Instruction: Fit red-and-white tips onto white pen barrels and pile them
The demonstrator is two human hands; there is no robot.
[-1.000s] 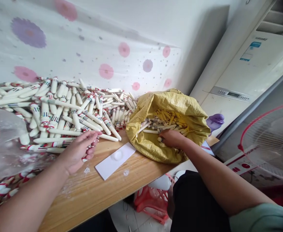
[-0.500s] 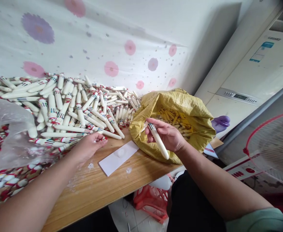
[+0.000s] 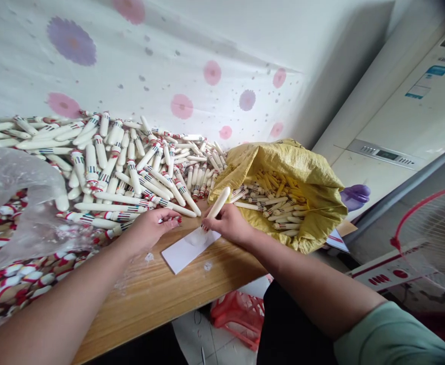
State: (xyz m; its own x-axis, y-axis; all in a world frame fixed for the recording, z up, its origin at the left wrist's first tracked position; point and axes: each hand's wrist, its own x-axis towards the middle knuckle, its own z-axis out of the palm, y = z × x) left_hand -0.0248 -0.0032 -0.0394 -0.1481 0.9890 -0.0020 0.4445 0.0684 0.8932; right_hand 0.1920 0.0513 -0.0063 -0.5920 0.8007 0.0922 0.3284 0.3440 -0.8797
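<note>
In my right hand [image 3: 232, 223] is a white multicolour pen [image 3: 219, 202], slanted with its plain rounded end up and its other end down at a white card [image 3: 179, 257]. A translucent round smear [image 3: 195, 237] lies on the card beneath the pen. My left hand [image 3: 152, 228] is closed, fingers pinched around a small red-and-white piece [image 3: 179, 219] that is mostly hidden. Close behind the left hand spreads a heap of white pens [image 3: 131, 175] with red ends and coloured slides. Beside my right hand stands a yellow woven sack [image 3: 283, 152] holding white and yellow pens [image 3: 279, 208].
At left, a clear plastic bag [image 3: 21, 172] lies over many small red, white and brown pieces [image 3: 25, 284]. The wooden table [image 3: 150, 299] has its front edge near me. A red plastic basket [image 3: 237, 317] is below it; a fan [image 3: 435, 238] stands at right.
My right hand has moved left from the sack's mouth to the card and turned the pen, so its plain end now points up. The left hand keeps its pinch, nearly unmoved.
</note>
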